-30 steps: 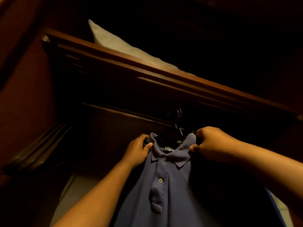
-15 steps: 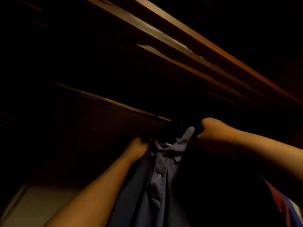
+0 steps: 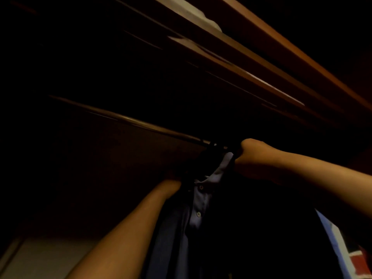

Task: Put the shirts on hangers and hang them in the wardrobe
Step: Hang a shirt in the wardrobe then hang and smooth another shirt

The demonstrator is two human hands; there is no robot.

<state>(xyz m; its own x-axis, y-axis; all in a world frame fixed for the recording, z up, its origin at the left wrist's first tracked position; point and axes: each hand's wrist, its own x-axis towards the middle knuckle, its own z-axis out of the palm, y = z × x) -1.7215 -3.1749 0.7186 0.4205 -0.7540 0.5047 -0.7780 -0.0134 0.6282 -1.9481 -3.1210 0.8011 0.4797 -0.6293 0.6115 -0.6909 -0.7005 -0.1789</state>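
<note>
**Polo at the rail, both hands up in the dark**

You're deep inside the wardrobe (image 3: 281, 63) here, and the light is poor. Your right hand (image 3: 253, 158) is up high, fingers curled into a fist right at the shoulder of the blue polo shirt (image 3: 198, 200), just beside the pale turned-out collar; it's clenched around that end of the garment, though whether it has cloth, hanger, or both under the fingers is lost in shadow. Your left hand (image 3: 173, 180) is lower, at the shirt's other shoulder, and mostly swallowed by darkness: you can see the wrist and forearm running up to the fabric, but I can't tell how the fingers lie or what they hold.

The shirt hangs between your two hands, placket facing you, two light buttons showing down the front, the body dropping towards the bottom edge. A black hanger (image 3: 213, 150) pokes out of the collar, and its top sits right at the hanging rail (image 3: 128, 119), which runs in from the left as a thin lit line. Whether the hook is over the rail is too dark to say.

Above, wooden shelf edges slant across the view. Bottom right, a strip of blue and red cloth (image 3: 340, 248) shows.
</note>
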